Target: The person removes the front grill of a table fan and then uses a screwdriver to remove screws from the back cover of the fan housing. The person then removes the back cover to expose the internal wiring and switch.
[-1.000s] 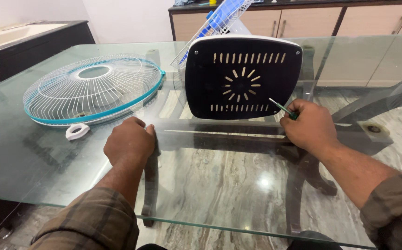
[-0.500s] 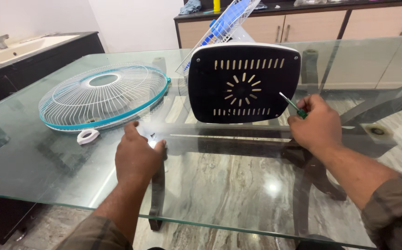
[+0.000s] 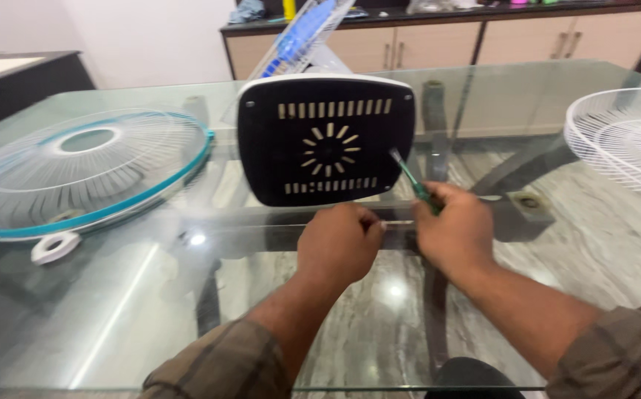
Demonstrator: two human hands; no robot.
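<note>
My right hand (image 3: 455,235) grips a green-handled screwdriver (image 3: 411,179), its tip pointing up toward the lower right corner of a black fan base plate (image 3: 325,140). The plate stands tilted on the glass table (image 3: 135,310), its slotted underside facing me. My left hand (image 3: 339,248) is curled just left of the right hand, fingertips pinched together near the screwdriver handle. Whether they pinch anything is hidden.
A white wire fan guard with a teal rim (image 3: 84,174) lies at the left, a white ring nut (image 3: 54,247) in front of it. Another white guard (image 3: 623,140) lies at the right edge. A guard with blue blades (image 3: 298,33) leans behind the plate, with cabinets beyond.
My left hand left the spot near the teal guard and moved right until it met the right hand. The view swung right. The right hand kept hold of the screwdriver.
</note>
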